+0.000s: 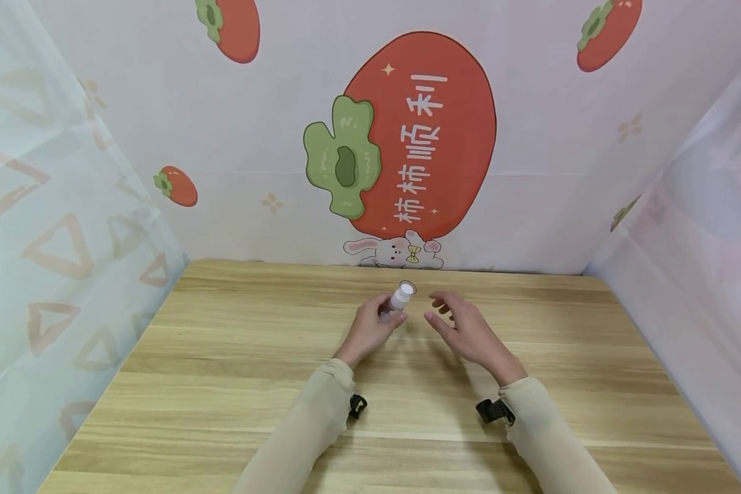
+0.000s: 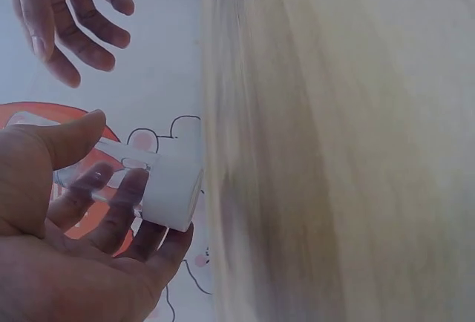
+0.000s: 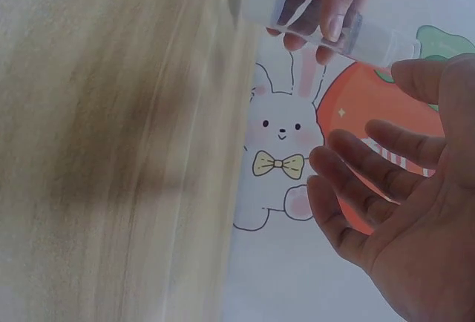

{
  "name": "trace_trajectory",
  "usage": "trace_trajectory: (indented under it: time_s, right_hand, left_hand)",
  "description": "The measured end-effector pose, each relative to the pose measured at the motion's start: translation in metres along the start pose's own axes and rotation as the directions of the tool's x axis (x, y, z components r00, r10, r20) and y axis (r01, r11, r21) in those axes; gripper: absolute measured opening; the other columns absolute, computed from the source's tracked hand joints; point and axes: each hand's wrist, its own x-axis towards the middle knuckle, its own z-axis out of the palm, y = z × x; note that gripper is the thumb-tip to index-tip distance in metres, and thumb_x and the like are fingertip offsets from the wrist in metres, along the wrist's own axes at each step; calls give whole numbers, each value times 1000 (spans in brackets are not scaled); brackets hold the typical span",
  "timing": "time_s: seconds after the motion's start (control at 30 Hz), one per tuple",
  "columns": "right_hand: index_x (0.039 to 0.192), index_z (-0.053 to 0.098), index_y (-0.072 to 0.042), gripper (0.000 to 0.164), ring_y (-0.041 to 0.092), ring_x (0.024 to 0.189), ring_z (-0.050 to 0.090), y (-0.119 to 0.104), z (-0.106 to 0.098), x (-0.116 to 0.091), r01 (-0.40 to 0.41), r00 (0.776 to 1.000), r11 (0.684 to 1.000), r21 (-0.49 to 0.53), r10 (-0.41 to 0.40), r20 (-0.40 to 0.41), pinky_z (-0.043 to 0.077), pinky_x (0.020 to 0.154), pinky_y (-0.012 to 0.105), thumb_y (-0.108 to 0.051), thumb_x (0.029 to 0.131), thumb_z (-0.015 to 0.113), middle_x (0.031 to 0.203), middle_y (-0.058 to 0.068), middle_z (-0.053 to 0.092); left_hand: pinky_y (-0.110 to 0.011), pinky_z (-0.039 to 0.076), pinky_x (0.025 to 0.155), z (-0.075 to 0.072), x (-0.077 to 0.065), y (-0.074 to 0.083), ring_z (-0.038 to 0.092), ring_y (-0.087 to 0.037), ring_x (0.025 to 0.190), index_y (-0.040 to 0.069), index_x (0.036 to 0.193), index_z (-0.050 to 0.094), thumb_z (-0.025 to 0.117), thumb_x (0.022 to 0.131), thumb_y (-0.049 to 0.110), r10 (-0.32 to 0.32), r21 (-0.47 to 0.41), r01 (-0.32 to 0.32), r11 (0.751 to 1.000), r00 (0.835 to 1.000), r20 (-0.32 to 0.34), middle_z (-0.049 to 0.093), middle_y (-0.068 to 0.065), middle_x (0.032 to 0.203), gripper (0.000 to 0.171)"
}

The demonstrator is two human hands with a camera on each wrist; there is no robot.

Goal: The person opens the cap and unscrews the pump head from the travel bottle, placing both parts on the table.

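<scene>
My left hand [image 1: 369, 328] grips a small clear bottle [image 1: 400, 297], thumb on one side and fingers curled round the other. The bottle is see-through along its middle, with a white lower end [image 2: 171, 194] and a whitish top under a clear cap [image 1: 407, 288]. In the left wrist view the white end points toward the table. To the right of the bottle, a short gap away, my right hand [image 1: 469, 334] hovers with fingers loosely bent and nothing in it. The right wrist view shows its palm and spread fingers [image 3: 371, 166] below the bottle's capped end.
Both hands are over a wood-grain table [image 1: 222, 343]. Behind it hangs a pale cloth backdrop [image 1: 272, 137] with a large red persimmon print [image 1: 457, 137] and a rabbit print [image 1: 395, 252]. Cloth side walls [image 1: 68, 274] flank the table. Each wrist carries a black camera strap [image 1: 495, 411].
</scene>
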Motion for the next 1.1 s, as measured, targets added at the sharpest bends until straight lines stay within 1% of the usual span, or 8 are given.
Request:
trace_trajectory:
  time_s: [0.17,0.27,0.37,0.47,0.7,0.83,0.93,1.1]
  right_hand:
    - [139,53,-1,50,32,109,62,0,-2,0,3,1000,998,59,-4,19,55,88,53,-32,100,66,124,20,63]
    - [139,53,-3,52,33,108,62,0,-2,0,8,1000,997,75,-10,26,55,87,51,-31,98,70,123,18,63]
    - [139,54,-6,53,35,108,62,-1,-2,1,14,999,996,88,-17,28,55,87,50,-31,96,73,123,15,63]
    - [139,53,-8,55,34,108,62,-3,-3,1,20,999,995,97,-24,31,56,87,50,-29,94,75,124,13,62]
    - [139,53,-6,57,37,107,63,-4,-3,2,63,998,989,135,-66,17,55,86,53,-20,90,80,122,11,63]
    - [139,53,-6,59,31,106,64,-6,-3,3,78,997,987,138,-81,15,56,86,52,-19,88,81,122,11,64]
    - [139,53,-7,61,26,106,64,-7,-2,3,92,995,986,137,-95,14,56,86,50,-17,87,83,122,10,64]
    - [135,56,-6,57,27,103,64,-9,-1,4,121,992,978,168,-126,16,57,86,49,-13,86,84,123,16,64]
  left_hand:
    - [-45,48,96,-2,-1,2,62,-25,107,7,126,67,76,92,18,60,94,-60,994,998,-1,67,-7,113,37]
    - [-45,46,98,-4,-4,6,60,-24,108,9,126,68,78,91,18,89,150,-88,985,996,5,66,-6,114,37]
    - [-45,45,98,-5,-7,10,58,-23,110,11,128,68,78,91,20,93,196,-94,976,996,16,64,-6,116,39]
    - [-45,45,99,-7,-9,14,57,-23,111,11,128,68,78,91,20,97,242,-101,965,995,28,63,-7,118,40]
    - [-49,44,99,-9,-12,17,59,-26,110,10,124,69,80,90,20,152,344,-158,926,987,46,65,-8,119,37]
    - [-51,44,99,-9,-13,17,59,-27,111,10,122,70,80,89,18,179,385,-185,904,982,53,65,-8,119,36]
    - [-50,44,97,-10,-14,17,58,-28,112,11,121,70,81,88,18,187,415,-196,889,980,62,65,-7,120,36]
    - [-47,45,93,-10,-16,21,59,-28,114,12,120,71,83,86,18,205,464,-218,859,976,79,65,-6,120,36]
